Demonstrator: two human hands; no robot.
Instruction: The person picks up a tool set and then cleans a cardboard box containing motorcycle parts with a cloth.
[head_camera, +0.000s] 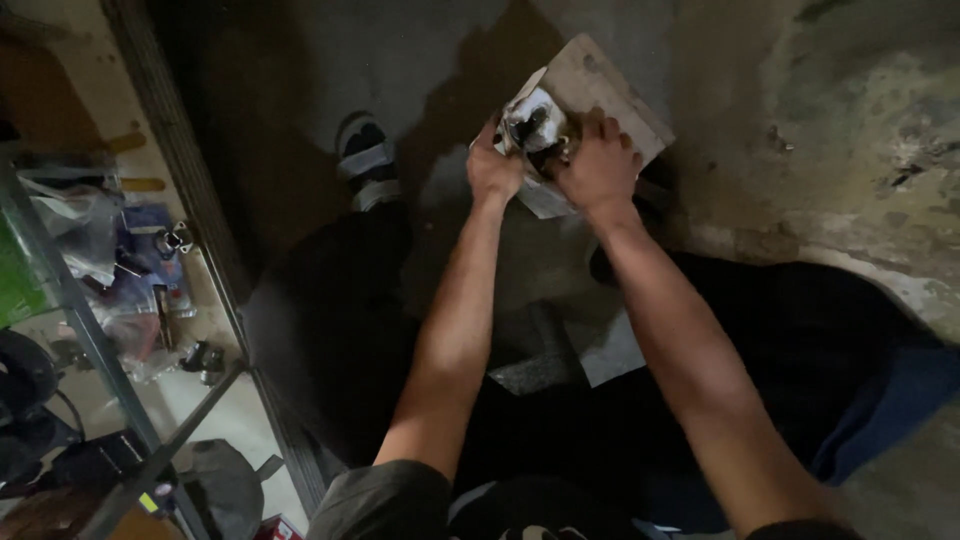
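The floor (860, 110) is rough concrete, stained and dim. On it lies a flat wooden board (610, 90). Above the board, the left hand (493, 168) and the right hand (600, 165) close their grip from both sides on a small dark metal part (535, 125) wrapped in white paper. At left, a metal shelf frame (90, 340) holds bags and tools. A sandal (365, 160) rests nearby.

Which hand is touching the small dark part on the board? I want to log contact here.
Touching, both: the head view shows left hand and right hand closed around the small dark part above the wooden board, no gap.
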